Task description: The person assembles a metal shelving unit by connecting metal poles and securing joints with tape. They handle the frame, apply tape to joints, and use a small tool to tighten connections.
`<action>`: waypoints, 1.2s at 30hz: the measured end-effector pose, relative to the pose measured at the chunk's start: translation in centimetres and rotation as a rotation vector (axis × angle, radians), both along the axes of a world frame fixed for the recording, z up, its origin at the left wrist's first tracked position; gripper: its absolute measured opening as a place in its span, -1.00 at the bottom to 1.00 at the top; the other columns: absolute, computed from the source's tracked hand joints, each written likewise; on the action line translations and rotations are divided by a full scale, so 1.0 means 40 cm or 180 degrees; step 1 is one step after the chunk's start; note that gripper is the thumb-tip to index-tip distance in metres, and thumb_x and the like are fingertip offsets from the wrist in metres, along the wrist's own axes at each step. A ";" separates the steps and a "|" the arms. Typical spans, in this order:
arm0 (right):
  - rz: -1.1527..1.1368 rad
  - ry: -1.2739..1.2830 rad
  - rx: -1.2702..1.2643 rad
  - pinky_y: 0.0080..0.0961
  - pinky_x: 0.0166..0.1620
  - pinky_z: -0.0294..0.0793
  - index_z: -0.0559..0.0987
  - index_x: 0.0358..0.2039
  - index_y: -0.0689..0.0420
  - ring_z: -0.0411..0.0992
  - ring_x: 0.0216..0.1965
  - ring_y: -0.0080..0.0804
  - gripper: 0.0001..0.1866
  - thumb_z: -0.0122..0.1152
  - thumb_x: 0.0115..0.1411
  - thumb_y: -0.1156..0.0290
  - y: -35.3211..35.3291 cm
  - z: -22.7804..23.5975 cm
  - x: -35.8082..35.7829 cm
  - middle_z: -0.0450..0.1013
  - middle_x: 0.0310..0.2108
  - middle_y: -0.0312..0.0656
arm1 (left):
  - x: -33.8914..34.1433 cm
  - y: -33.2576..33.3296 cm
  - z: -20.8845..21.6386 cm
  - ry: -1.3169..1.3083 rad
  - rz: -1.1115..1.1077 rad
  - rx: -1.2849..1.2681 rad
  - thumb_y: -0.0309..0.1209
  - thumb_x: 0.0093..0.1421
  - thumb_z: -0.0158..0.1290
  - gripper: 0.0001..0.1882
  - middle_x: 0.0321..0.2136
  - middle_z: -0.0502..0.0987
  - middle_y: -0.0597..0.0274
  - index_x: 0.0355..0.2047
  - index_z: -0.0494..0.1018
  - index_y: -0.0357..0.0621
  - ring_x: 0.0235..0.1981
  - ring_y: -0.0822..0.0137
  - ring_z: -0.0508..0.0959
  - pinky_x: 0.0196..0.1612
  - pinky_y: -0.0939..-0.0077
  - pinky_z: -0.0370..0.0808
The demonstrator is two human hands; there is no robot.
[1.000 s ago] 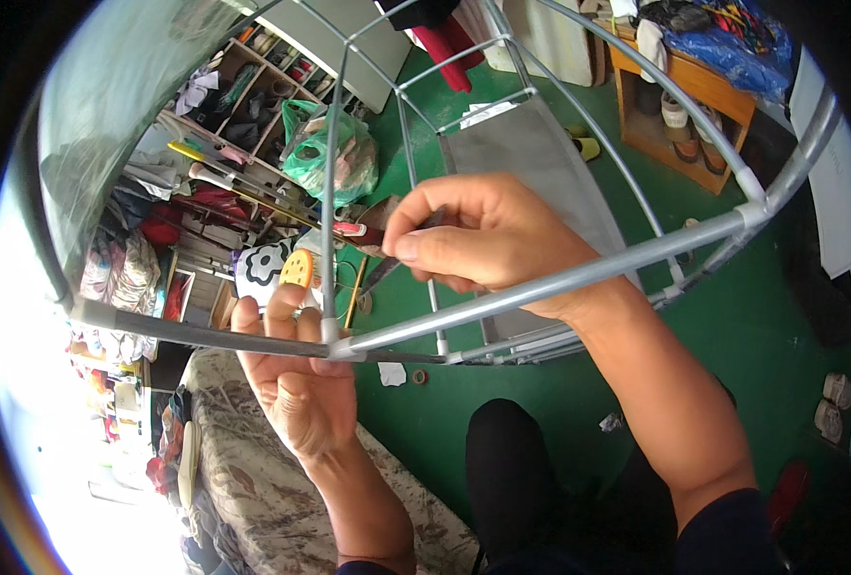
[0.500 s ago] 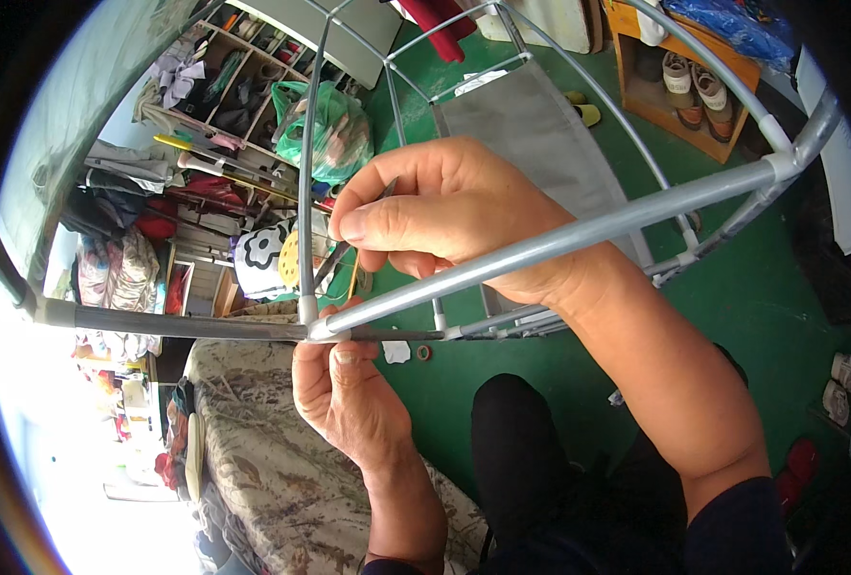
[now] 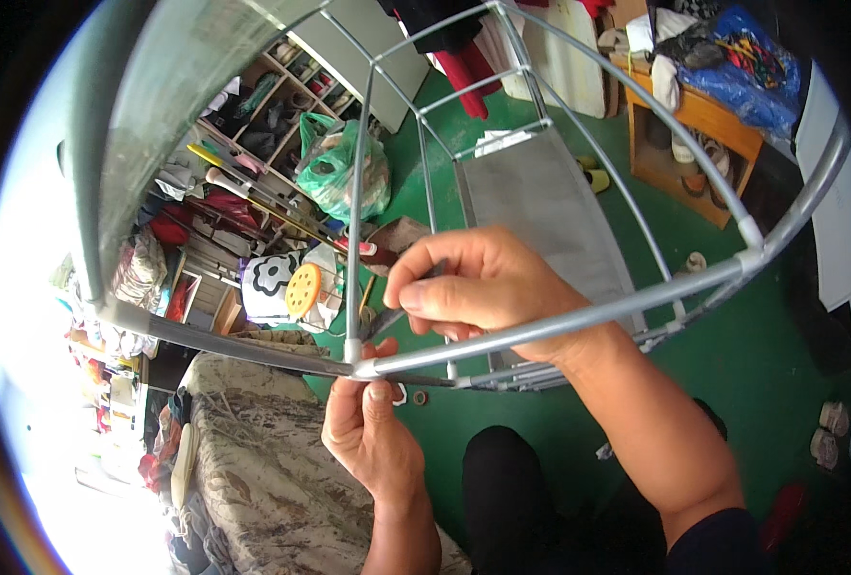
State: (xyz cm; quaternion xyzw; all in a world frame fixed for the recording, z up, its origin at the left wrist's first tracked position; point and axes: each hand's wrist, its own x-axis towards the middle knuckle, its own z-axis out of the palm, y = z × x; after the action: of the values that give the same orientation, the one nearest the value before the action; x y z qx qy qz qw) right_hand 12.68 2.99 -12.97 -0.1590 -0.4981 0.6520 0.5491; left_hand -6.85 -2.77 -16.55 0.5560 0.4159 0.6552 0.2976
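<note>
Metal tubes of a frame meet at a white plastic corner joint (image 3: 363,369) left of the middle. My left hand (image 3: 377,446) grips this joint from below, its thumb on the near side and fingertips showing behind the tubes. Above the joint, my right hand (image 3: 488,287) pinches a narrow dark strip (image 3: 383,323) between thumb and forefinger. The strip slants down toward the joint; its exact kind is not plain, and its lower end is hidden behind the tubes. My right forearm passes behind the long grey tube (image 3: 540,327) that runs to the upper right.
A grey fabric panel (image 3: 540,206) spans the frame beyond my hands. A camouflage-covered surface (image 3: 253,441) lies at lower left. Behind stand a green plastic bag (image 3: 349,177), crowded shelves (image 3: 272,105) and a wooden cabinet (image 3: 655,158) with shoes, on a green floor (image 3: 579,450).
The view has shifted, so the frame and both hands sit lower and further right in it. My left hand stays at the joint, and my right hand keeps its pinch on the dark strip.
</note>
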 end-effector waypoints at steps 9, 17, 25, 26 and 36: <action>0.0165 0.0105 -0.0173 -0.77 -0.55 0.22 0.62 -0.18 0.25 0.30 -0.58 -0.77 -0.83 0.23 0.29 0.43 0.003 0.001 0.001 0.52 -0.48 -0.28 | 0.005 -0.006 0.002 -0.0074 -0.0043 -0.0079 -0.47 0.34 0.15 -0.70 -0.10 0.66 -0.02 0.04 0.54 -0.35 -0.27 0.50 0.52 -0.21 0.64 0.42; 0.0220 0.0141 -0.0066 -0.71 -0.46 0.29 0.65 -0.19 0.28 0.39 -0.50 -0.71 -0.77 0.24 0.29 0.36 0.001 0.000 -0.001 0.53 -0.47 -0.29 | 0.010 -0.006 -0.001 -0.0011 -0.0001 -0.0001 -0.43 0.35 0.15 -0.70 -0.11 0.66 0.00 0.03 0.54 -0.34 -0.32 0.52 0.49 -0.25 0.64 0.42; 0.0317 0.0157 -0.0117 -0.75 -0.48 0.26 0.63 -0.18 0.25 0.31 -0.52 -0.75 -0.80 0.25 0.29 0.38 -0.002 -0.003 -0.010 0.51 -0.47 -0.30 | 0.016 -0.006 0.002 -0.0014 -0.0005 -0.0001 -0.44 0.38 0.09 -0.74 -0.12 0.67 0.02 -0.01 0.55 -0.34 -0.33 0.53 0.47 -0.25 0.65 0.41; 0.0331 0.0163 -0.0132 -0.75 -0.48 0.26 0.63 -0.18 0.25 0.31 -0.52 -0.75 -0.80 0.24 0.29 0.38 -0.002 -0.003 -0.011 0.51 -0.47 -0.30 | 0.016 -0.007 0.002 -0.0028 0.0000 0.0003 -0.44 0.38 0.09 -0.74 -0.12 0.67 0.02 -0.01 0.55 -0.34 -0.33 0.53 0.47 -0.25 0.65 0.41; -0.0032 0.0407 -0.0293 -0.77 -0.51 0.23 0.61 -0.21 0.25 0.27 -0.56 -0.73 -0.85 0.20 0.29 0.44 0.006 -0.018 0.025 0.49 -0.48 -0.28 | -0.024 0.006 -0.003 -0.0181 -0.0587 -0.0184 -0.45 0.41 0.06 -0.72 -0.07 0.62 -0.02 0.04 0.50 -0.38 -0.12 0.27 0.60 0.05 0.36 0.52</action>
State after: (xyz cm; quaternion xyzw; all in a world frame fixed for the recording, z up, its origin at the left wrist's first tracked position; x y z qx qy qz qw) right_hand 13.69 3.23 -13.70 -0.1446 -0.4307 0.6803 0.5752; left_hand -7.80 -2.55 -16.68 0.5642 0.3731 0.6283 0.3842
